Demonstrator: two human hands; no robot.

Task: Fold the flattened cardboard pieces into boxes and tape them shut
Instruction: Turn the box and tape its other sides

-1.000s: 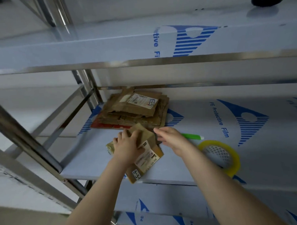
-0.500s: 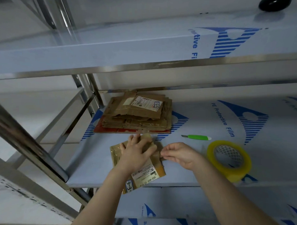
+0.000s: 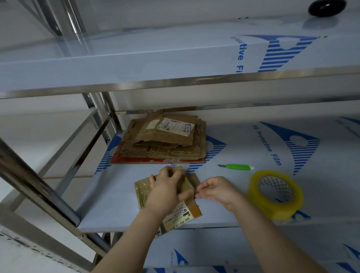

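A small brown cardboard piece (image 3: 183,215) with a white shipping label lies on the shelf near its front edge, one corner hanging over. My left hand (image 3: 165,191) lies on top of it, fingers spread and pressing it down. My right hand (image 3: 215,189) sits at the piece's right edge with fingers curled, thumb and fingertips pinching that edge. A stack of flattened cardboard pieces (image 3: 165,141) sits farther back on the shelf. A roll of clear yellowish tape (image 3: 276,194) lies flat to the right of my right hand.
A green utility knife (image 3: 236,166) lies between the stack and the tape roll. The steel shelf (image 3: 298,148) carries blue-printed protective film. An upper shelf (image 3: 172,59) overhangs closely, with a black object (image 3: 326,7) on it. Steel posts (image 3: 29,178) stand at the left.
The cardboard piece has been pressed down flatter onto the shelf. My right hand has drawn back from the stack to the piece's right edge and pinches it. The view has shifted.
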